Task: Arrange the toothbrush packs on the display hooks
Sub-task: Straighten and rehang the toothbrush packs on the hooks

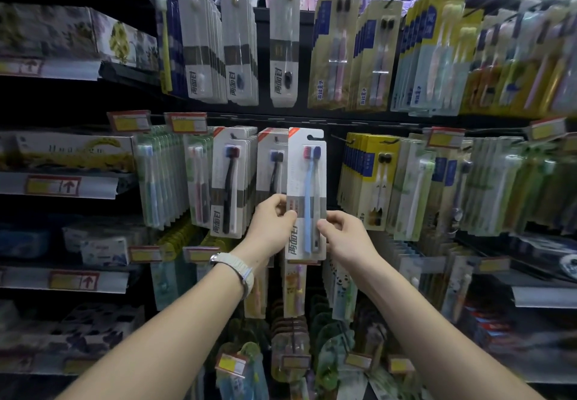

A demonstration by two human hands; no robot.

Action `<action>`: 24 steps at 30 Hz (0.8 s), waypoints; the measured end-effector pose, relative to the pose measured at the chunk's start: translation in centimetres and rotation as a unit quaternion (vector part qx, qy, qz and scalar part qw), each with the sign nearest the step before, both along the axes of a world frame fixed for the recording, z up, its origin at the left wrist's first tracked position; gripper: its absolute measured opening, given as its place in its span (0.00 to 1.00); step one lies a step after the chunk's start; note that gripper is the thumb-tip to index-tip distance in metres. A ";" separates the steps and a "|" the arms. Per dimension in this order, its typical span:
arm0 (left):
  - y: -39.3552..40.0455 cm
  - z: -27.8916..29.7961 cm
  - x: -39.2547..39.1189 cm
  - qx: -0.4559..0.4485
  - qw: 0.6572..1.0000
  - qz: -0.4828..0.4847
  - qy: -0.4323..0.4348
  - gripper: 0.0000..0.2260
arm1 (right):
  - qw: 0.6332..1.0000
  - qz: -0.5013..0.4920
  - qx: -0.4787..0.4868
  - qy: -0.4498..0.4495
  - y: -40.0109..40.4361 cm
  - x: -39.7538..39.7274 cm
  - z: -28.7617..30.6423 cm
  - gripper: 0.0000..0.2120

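A white toothbrush pack with a blue and a grey brush stands upright in front of the middle row of hooks. My left hand pinches its left edge and my right hand pinches its right edge, both low on the card. The hang hole at its top is level with the hook row. Just left hang stacked packs with dark brushes and another stack partly behind the held pack. To the right is a dark gap with a bare hook.
Yellow and blue packs hang right of the gap. Grey packs fill the upper row, children's brushes the lower rows. Boxed goods sit on shelves at left. Price tags jut from the rails.
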State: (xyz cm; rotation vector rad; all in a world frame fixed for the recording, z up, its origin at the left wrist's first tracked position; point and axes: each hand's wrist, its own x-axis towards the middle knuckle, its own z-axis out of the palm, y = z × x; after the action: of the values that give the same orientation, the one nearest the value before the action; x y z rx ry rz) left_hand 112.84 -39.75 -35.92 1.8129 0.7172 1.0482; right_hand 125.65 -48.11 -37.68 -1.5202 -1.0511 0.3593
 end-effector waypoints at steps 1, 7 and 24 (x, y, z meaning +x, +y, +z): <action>0.1 0.0 0.4 0.000 1.000 0.001 0.004 0.08 | 1.000 -0.002 0.003 0.000 -0.1 0.3 0.0 0.08; 0.7 0.1 2.4 -0.018 1.000 -0.007 0.014 0.08 | 1.000 -0.007 0.011 0.003 0.4 1.8 0.0 0.09; 3.4 -0.3 5.2 -0.040 0.999 0.015 0.027 0.07 | 0.998 -0.028 0.020 -0.048 3.2 3.7 -0.4 0.07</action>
State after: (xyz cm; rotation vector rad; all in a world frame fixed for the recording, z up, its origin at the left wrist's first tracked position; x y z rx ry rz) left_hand 118.07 -36.37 -36.21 1.7723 0.8104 0.9782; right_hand 129.39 -44.94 -38.12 -1.5406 -1.0822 0.2264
